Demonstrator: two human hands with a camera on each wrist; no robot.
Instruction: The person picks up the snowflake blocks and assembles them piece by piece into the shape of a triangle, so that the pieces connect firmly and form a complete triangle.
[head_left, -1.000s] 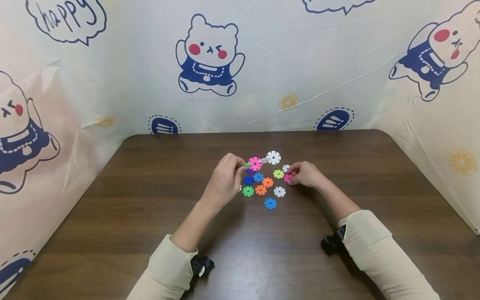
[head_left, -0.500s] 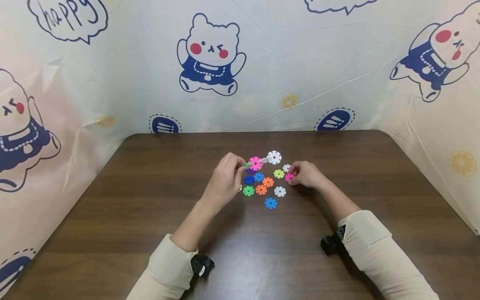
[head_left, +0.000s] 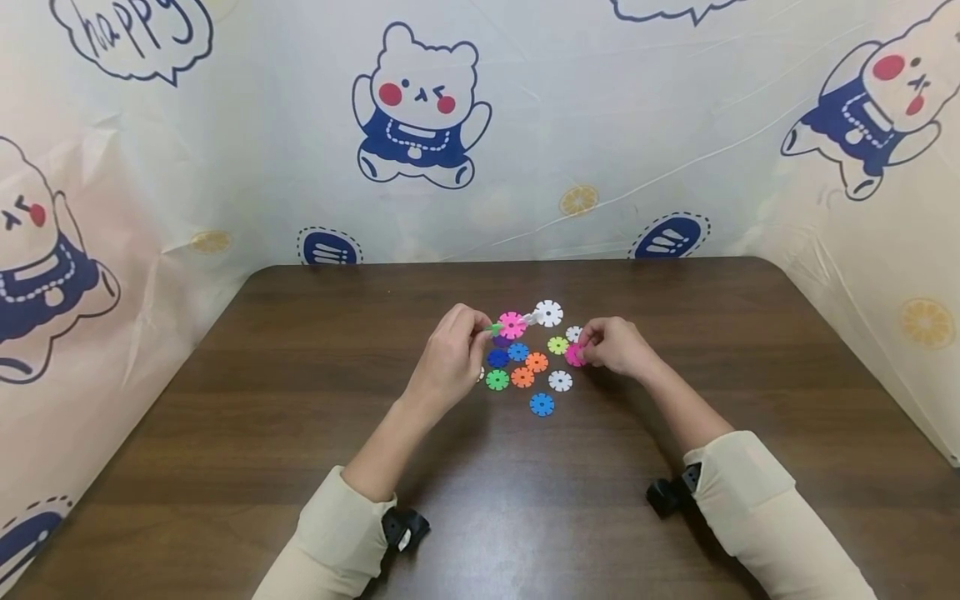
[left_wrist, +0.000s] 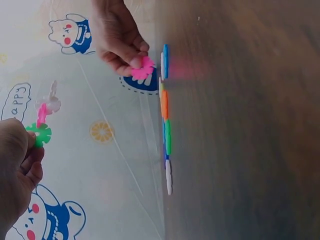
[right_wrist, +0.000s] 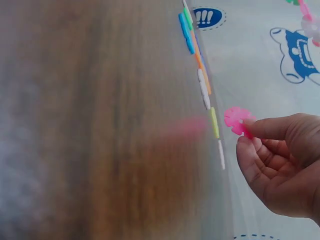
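Observation:
My left hand (head_left: 448, 354) pinches a green notched plastic disc (left_wrist: 40, 135) between thumb and fingers. Slotted to that disc is a pink one (head_left: 512, 325), and whitish discs, among them a white one (head_left: 549, 313), extend the chain to the right, held above the table. With thumb and fingertips, my right hand (head_left: 617, 347) pinches a separate pink notched disc (right_wrist: 238, 120). Both wrist views show this disc off the tabletop, apart from the chain. Beside the right fingers lie a white disc (head_left: 573, 333) and a yellow-green disc (head_left: 557, 345).
Several loose discs lie flat on the brown wooden table (head_left: 300, 400), including orange (head_left: 522, 377), green (head_left: 497, 380), white (head_left: 560, 381) and blue (head_left: 542, 404) ones. A purple disc (head_left: 502, 342) is partly covered by the chain. A printed bear curtain (head_left: 262, 150) hangs behind the table.
My right hand has shifted slightly and its pink disc has come up a little and turned, with the right forearm moving slightly right. The left hand and its chain stay nearly still.

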